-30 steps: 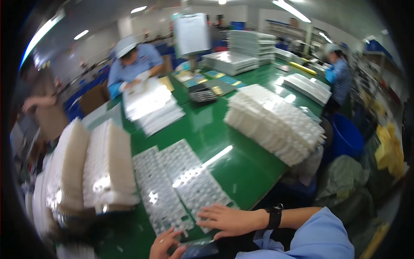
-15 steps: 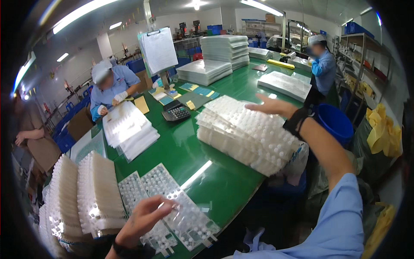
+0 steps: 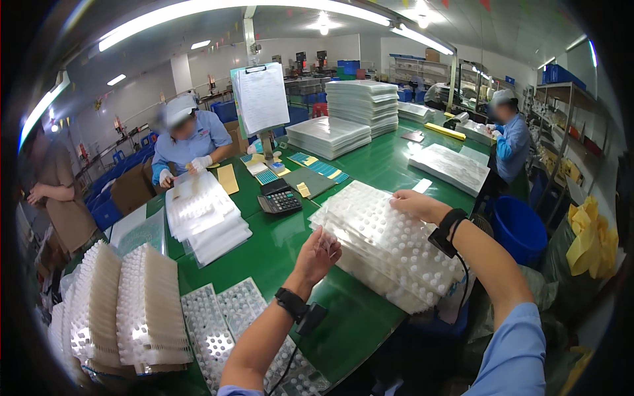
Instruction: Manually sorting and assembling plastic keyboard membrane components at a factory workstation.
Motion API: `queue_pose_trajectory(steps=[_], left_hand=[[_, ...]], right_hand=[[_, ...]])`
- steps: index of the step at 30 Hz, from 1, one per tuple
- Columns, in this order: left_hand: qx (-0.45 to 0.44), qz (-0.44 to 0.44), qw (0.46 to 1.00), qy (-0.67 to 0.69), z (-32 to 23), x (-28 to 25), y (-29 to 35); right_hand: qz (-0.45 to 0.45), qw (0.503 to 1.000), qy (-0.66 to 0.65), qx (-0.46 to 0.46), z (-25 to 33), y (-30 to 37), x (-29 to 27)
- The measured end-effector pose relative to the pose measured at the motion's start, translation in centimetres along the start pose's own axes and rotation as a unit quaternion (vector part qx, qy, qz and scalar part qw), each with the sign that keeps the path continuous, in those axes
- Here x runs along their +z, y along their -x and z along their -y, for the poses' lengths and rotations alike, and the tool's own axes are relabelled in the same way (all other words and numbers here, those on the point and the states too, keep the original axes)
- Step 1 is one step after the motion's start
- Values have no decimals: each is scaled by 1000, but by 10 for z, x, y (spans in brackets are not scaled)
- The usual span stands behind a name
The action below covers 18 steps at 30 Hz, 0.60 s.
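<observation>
A thick stack of translucent plastic sheets covered with white round dots point(image 3: 386, 254) lies at the table's right edge. My right hand point(image 3: 422, 206) is at the far edge of the top sheet, fingers closed on it. Beside the stack's left edge, my left hand point(image 3: 316, 259) is raised with its fingers curled. Something clear and shiny shows among those fingers, too small to name. Two flat dotted sheets point(image 3: 206, 323) lie on the green table near my left forearm. Upright piles of similar studded sheets point(image 3: 150, 307) stand at the near left.
A calculator point(image 3: 280, 199) and a clipboard on a stand point(image 3: 261, 99) are mid-table. Stacked clear sheets point(image 3: 362, 105) stand farther back. One co-worker point(image 3: 191, 142) handles sheets at the left; another point(image 3: 512, 142) stands at the right. A blue bin point(image 3: 518, 224) is beside the table.
My left hand has moved from above the flat sheets up and right to the stack. My right hand has gone from spread above the stack to closed on the top sheet's edge.
</observation>
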<state>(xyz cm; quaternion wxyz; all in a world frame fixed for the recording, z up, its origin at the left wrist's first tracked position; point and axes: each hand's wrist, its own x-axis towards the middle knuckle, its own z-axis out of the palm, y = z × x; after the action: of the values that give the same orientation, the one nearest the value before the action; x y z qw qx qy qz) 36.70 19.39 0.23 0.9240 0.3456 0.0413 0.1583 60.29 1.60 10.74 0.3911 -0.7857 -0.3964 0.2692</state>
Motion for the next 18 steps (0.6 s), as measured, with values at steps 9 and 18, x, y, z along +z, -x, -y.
queue_pose_trajectory(steps=[9,18], left_hand=[[10,-32,997,67,13,-8,-5],[20,18,998,64,9,-13,12]], right_hand=[[43,974,215,-50,-9,-8,27],[178,913,357,83,26,2,-53]])
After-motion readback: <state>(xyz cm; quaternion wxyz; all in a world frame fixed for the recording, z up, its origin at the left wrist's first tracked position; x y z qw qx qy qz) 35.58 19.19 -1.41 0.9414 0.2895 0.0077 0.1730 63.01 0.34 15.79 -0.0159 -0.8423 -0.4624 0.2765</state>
